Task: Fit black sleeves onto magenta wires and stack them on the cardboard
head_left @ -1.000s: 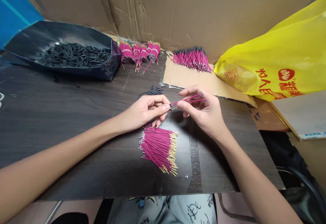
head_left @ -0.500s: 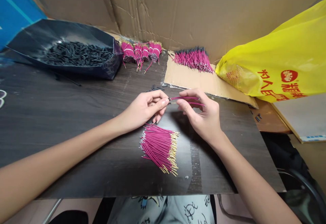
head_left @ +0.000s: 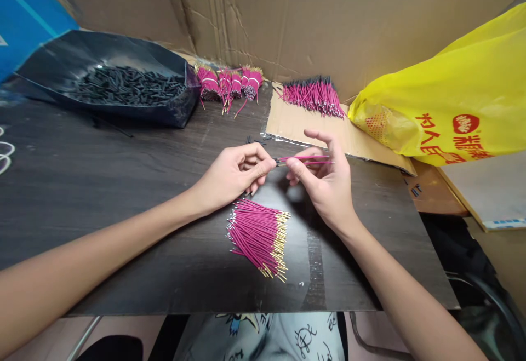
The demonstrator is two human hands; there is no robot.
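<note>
Over the middle of the table, my left hand (head_left: 243,170) is closed, thumb and fingertips pinched on a short black tube (head_left: 277,161) that shows only partly. My right hand (head_left: 322,175) faces it, thumb and fingers closed on two thin magenta wires (head_left: 322,161). The wires lie nearly level, and their left ends meet the left fingertips; how far they sit inside the black piece I cannot tell. Below the hands lies a flat pile of magenta wires (head_left: 255,235), with gold tips to the right and silvery tips to the left.
A dark open bag (head_left: 135,112) of short black tubes stands at the back left. Tied wire bundles (head_left: 209,84) lie beside it. Black-ended magenta wires (head_left: 314,95) rest on a cardboard sheet (head_left: 287,122). A yellow plastic bag (head_left: 452,92) stands at the right, before a cardboard wall (head_left: 308,16).
My right hand has moved slightly left toward the left fingertips, bringing the wires closer, and its index finger has lifted away. The left hand has shifted slightly right.
</note>
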